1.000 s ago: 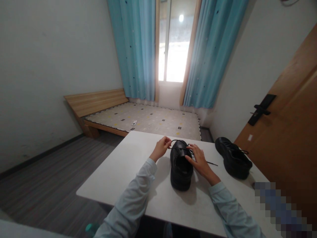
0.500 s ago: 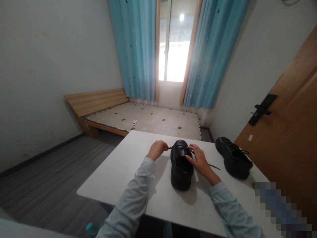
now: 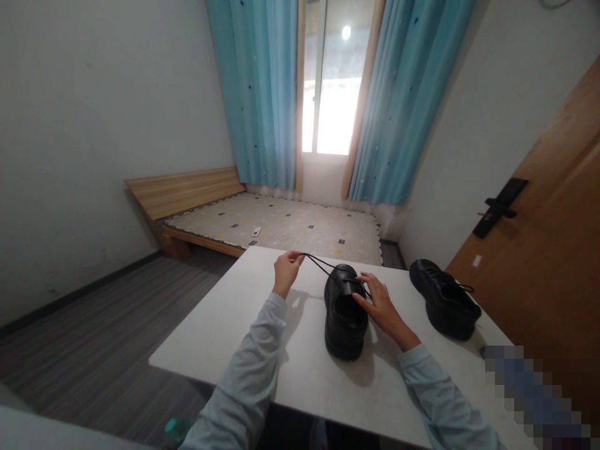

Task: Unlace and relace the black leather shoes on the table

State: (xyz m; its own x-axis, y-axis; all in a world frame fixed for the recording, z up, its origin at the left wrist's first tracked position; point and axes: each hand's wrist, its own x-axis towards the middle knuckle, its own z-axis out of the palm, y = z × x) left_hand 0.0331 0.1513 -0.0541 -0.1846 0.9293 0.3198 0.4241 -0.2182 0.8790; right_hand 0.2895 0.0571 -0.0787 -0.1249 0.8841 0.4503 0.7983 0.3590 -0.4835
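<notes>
A black shoe [image 3: 344, 340] stands upright on the white table, its heel toward me. Pinched between the fingertips of my left hand [image 3: 287, 274] is the black shoelace [image 3: 311, 256], which runs taut in two strands from the shoe's upper out to the left. My right hand [image 3: 380, 306] holds the right side of the shoe, thumb near the tongue and fingers over the lacing. What its fingertips press on is partly hidden. A second black shoe [image 3: 447, 306], laces in it, stands farther right on the table.
The white table [image 3: 225, 331] reaches to a bed [image 3: 290, 219] with a small white device [image 3: 255, 231] on it. A wooden door [image 3: 539, 250] is at the right. Low at left is a green-capped bottle [image 3: 172, 427]. A blurred patch [image 3: 529, 387] covers the lower right.
My left hand has moved left and away from me, drawing a longer stretch of shoelace out of the shoe. The loose lace end right of the shoe no longer shows. My right hand stays.
</notes>
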